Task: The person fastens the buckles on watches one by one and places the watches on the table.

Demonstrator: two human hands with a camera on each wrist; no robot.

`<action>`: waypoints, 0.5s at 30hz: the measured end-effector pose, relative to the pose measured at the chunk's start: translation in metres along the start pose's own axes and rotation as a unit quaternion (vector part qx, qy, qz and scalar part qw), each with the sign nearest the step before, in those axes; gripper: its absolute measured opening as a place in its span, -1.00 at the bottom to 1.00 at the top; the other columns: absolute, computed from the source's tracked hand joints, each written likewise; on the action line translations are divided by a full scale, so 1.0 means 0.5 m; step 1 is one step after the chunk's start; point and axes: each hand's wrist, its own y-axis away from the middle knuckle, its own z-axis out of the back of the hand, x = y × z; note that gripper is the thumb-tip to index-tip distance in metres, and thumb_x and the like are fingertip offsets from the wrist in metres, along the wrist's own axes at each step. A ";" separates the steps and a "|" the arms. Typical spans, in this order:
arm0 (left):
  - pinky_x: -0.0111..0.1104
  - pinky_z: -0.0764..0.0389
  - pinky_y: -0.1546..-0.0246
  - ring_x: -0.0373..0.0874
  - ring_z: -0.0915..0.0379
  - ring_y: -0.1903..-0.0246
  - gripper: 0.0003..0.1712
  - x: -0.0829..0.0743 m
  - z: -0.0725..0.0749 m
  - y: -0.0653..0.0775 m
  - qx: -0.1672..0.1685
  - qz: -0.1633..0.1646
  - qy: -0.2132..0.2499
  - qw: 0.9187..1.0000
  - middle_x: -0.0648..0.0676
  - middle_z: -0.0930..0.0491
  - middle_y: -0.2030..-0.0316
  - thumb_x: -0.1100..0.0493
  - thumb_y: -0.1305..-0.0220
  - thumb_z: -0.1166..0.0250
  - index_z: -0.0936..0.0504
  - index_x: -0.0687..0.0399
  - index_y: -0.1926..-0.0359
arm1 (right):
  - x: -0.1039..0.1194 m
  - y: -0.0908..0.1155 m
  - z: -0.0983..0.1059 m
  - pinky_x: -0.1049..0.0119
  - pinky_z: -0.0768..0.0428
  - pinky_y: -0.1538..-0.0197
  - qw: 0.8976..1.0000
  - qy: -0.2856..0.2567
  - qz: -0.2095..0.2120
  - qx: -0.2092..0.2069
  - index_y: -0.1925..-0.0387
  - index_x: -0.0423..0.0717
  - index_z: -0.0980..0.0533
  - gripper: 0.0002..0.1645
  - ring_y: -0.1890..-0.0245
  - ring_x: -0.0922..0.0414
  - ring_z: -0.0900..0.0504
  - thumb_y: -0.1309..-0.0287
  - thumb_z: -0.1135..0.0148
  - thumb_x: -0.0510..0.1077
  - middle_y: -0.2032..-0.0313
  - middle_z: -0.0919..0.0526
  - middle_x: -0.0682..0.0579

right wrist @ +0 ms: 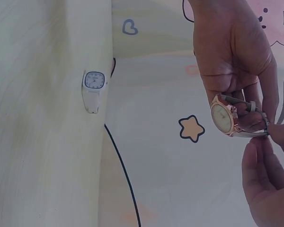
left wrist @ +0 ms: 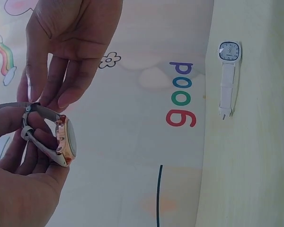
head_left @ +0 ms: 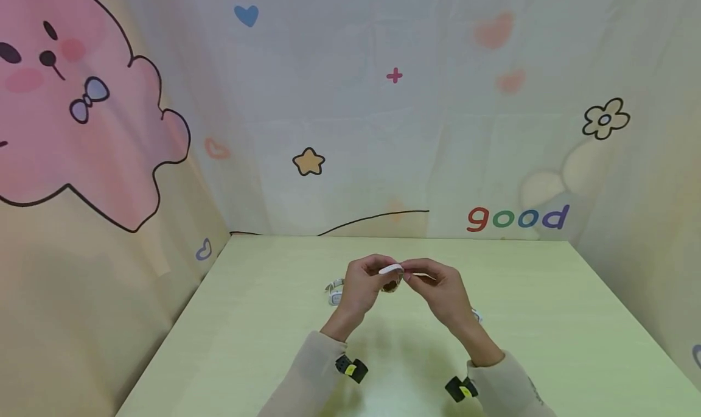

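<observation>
A wristwatch with a rose-gold case and a pale grey strap is held above the table between both hands. My left hand grips it, with fingers inside the looped strap, as the right wrist view shows. My right hand pinches the strap near the buckle with thumb and fingertips. In the left wrist view the watch case faces right and a strap keeper shows on the band. The dial is visible in the right wrist view. Fingers partly hide the buckle.
One white square-faced watch lies on the table left of my left hand. Another white watch lies to the right, mostly hidden by my right wrist in the head view. A printed cloth hangs behind the table.
</observation>
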 end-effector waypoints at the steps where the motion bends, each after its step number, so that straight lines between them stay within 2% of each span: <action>1: -0.37 -0.67 0.30 -0.20 -0.60 0.43 -0.80 0.000 0.000 0.001 0.002 -0.002 0.001 1.000 0.02 -0.70 0.35 0.21 -0.23 -0.38 -0.69 0.24 0.16 | 0.000 0.000 -0.001 0.48 -0.64 0.04 1.000 0.004 0.002 -0.002 0.10 -0.15 -0.65 -0.79 0.12 0.32 -0.67 -0.22 -0.31 -0.24 0.11 -0.72 -0.14; 5: -0.36 -0.69 0.29 -0.21 -0.63 0.39 -0.78 0.001 0.004 0.003 0.030 -0.020 0.005 0.999 0.03 -0.71 0.31 0.21 -0.27 -0.35 -0.66 0.24 0.11 | 0.003 0.000 -0.002 0.50 -0.64 0.07 1.000 0.024 0.002 -0.011 0.12 -0.16 -0.64 -0.80 0.17 0.34 -0.67 -0.21 -0.32 -0.23 0.15 -0.72 -0.12; 9: -0.34 -0.70 0.21 -0.21 -0.67 0.29 -0.72 0.003 0.007 0.007 0.065 -0.031 0.005 0.997 0.12 -0.72 0.17 0.22 -0.28 -0.34 -0.63 0.21 0.02 | 0.005 0.005 0.001 0.54 -0.62 0.06 0.999 0.031 0.003 -0.021 0.11 -0.18 -0.65 -0.79 0.18 0.37 -0.66 -0.22 -0.32 -0.21 0.15 -0.72 -0.12; 12: -0.35 -0.70 0.18 -0.22 -0.68 0.23 -0.69 0.000 0.006 0.006 0.064 -0.045 -0.008 0.997 0.21 -0.71 0.12 0.24 -0.25 -0.36 -0.62 0.19 -0.01 | 0.004 0.004 0.005 0.56 -0.61 0.05 0.999 0.030 0.012 -0.027 0.12 -0.19 -0.65 -0.79 0.18 0.37 -0.67 -0.23 -0.31 -0.20 0.16 -0.72 -0.14; 15: -0.37 -0.68 0.18 -0.23 -0.68 0.21 -0.69 -0.001 0.005 0.004 0.048 -0.052 -0.021 0.997 0.25 -0.71 0.11 0.24 -0.22 -0.39 -0.63 0.16 0.01 | 0.004 0.004 0.008 0.56 -0.61 0.04 0.999 0.028 0.014 -0.029 0.13 -0.20 -0.64 -0.79 0.18 0.36 -0.67 -0.24 -0.31 -0.19 0.16 -0.71 -0.15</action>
